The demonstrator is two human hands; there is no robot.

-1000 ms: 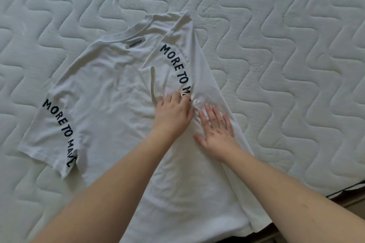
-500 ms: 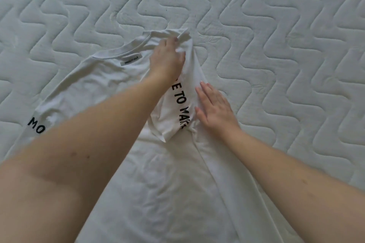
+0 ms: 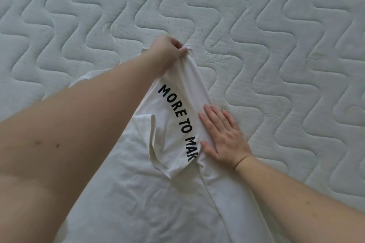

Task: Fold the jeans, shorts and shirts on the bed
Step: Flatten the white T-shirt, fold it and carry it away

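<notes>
A white T-shirt (image 3: 142, 193) lies spread on the mattress, its right side folded inward. The folded sleeve (image 3: 173, 124) carries black lettering "MORE TO MAK" and lies across the shirt's body. My left hand (image 3: 167, 53) pinches the shoulder corner of that fold at the shirt's top and lifts it slightly off the bed. My right hand (image 3: 223, 134) lies flat, fingers straight, pressing the folded edge down beside the lettering. My left forearm hides the collar and the shirt's left half.
The white quilted mattress (image 3: 276, 45) with a wavy stitched pattern fills the view around the shirt. No other garments show in this view.
My left hand went from the sleeve's lower end up to the shoulder corner and now pinches and lifts it. My right hand stays flat on the fold. The view has moved closer.
</notes>
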